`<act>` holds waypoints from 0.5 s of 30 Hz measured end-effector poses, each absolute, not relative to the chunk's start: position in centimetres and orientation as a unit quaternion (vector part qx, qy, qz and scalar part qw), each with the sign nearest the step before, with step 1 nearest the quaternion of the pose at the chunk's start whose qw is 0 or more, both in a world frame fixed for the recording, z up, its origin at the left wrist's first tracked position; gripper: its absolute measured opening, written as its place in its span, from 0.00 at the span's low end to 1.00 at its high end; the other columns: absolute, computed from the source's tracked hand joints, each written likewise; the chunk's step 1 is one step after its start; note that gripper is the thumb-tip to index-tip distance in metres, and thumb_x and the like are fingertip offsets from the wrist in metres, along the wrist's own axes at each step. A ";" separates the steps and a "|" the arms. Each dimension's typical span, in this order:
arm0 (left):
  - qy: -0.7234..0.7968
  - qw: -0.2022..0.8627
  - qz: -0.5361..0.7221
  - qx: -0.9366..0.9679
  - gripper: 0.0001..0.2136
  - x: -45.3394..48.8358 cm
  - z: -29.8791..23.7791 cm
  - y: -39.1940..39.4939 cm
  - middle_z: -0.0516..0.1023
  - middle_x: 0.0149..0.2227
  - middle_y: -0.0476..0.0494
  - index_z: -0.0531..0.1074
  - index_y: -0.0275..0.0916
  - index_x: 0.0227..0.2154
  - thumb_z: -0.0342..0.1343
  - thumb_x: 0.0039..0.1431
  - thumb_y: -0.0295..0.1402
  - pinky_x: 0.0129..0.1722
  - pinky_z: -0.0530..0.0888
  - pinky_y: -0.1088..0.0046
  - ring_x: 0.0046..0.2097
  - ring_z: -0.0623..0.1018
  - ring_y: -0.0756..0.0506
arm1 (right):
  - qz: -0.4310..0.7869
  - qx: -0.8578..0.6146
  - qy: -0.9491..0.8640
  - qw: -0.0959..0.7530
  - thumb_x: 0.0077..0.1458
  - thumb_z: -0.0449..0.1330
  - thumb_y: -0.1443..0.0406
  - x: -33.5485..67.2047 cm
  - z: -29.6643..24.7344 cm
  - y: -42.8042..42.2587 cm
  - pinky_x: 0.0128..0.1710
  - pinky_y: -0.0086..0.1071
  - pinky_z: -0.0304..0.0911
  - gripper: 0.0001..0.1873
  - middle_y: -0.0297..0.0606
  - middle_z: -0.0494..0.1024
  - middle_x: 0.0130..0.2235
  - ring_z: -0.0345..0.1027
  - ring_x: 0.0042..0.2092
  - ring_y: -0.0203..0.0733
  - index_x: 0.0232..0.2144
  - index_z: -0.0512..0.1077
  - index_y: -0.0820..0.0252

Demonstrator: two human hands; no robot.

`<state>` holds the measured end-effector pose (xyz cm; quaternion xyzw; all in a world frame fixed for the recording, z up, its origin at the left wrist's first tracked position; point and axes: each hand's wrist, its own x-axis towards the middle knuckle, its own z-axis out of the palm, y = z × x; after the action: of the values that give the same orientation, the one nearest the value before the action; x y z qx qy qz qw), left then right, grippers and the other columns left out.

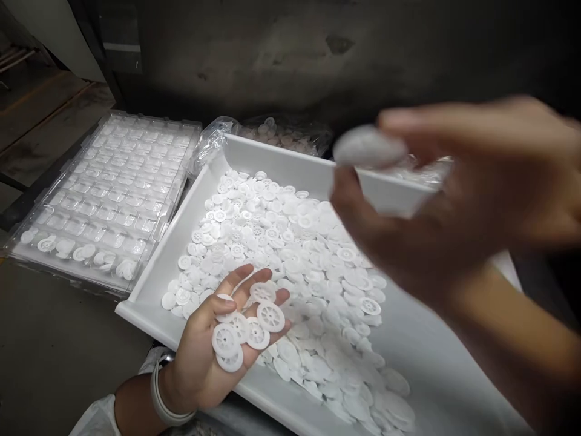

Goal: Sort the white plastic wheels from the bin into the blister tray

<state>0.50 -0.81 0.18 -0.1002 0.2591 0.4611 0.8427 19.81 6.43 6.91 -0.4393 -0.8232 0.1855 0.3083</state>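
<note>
Single white disc (370, 147): stood clear above the pile, edge pinched between thumb and forefinger of the right hand (463, 200). Both blurred; spokes on it could not be made out. More spoked discs (258, 334) lay overlapped on the left hand (206, 357), its palm turned up.

Handling, as I judged it: a light hold at the rim suited such thin pieces, with the left palm level and slightly cupped, since those near the fingertips looked ready to slide off. Spreading the overlapped ones would have let each be picked singly.

Pose: right hand raised, thumb below, forefinger above. Left hand low over the near wall, fingers loosely spread, thumb laid over one disc; pale band (166, 402) at that wrist.

Beneath, a pale bin (426, 339) with a broad heap of discs (290, 242). Left of it, a clear compartmented tray (91, 277), discs in its nearest row. Behind, a clear bag (290, 132) with further pieces.
</note>
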 end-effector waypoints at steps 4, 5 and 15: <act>0.257 0.834 0.480 -0.085 0.17 0.2 0.2 -0.8 0.77 0.55 0.50 0.75 0.43 0.48 0.50 0.58 0.26 0.52 0.76 0.65 0.56 0.77 0.42 | 0.196 -0.458 -0.814 0.298 0.59 0.59 0.57 18.9 6.3 7.3 0.38 0.44 0.73 0.17 0.41 0.78 0.42 0.73 0.44 0.49 0.49 0.73 0.50; 0.253 0.833 0.485 -0.080 0.18 0.1 0.1 -0.8 0.76 0.56 0.50 0.74 0.44 0.49 0.50 0.58 0.26 0.53 0.76 0.65 0.57 0.76 0.42 | 0.203 -0.461 -0.813 0.292 0.59 0.58 0.57 18.6 5.9 7.1 0.38 0.43 0.73 0.16 0.41 0.78 0.42 0.73 0.44 0.48 0.49 0.74 0.50; 0.261 0.837 0.477 -0.062 0.25 0.5 -0.1 -1.2 0.73 0.59 0.49 0.65 0.46 0.60 0.49 0.59 0.28 0.66 0.62 0.60 0.61 0.72 0.44 | 0.343 -0.502 -0.765 0.212 0.61 0.58 0.62 16.2 3.1 3.2 0.31 0.31 0.69 0.10 0.36 0.81 0.39 0.72 0.34 0.36 0.42 0.75 0.58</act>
<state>0.46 -1.19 -0.06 -0.0617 0.2607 0.4769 0.8371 16.16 3.22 3.05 -0.5015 -0.7655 0.3427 0.2122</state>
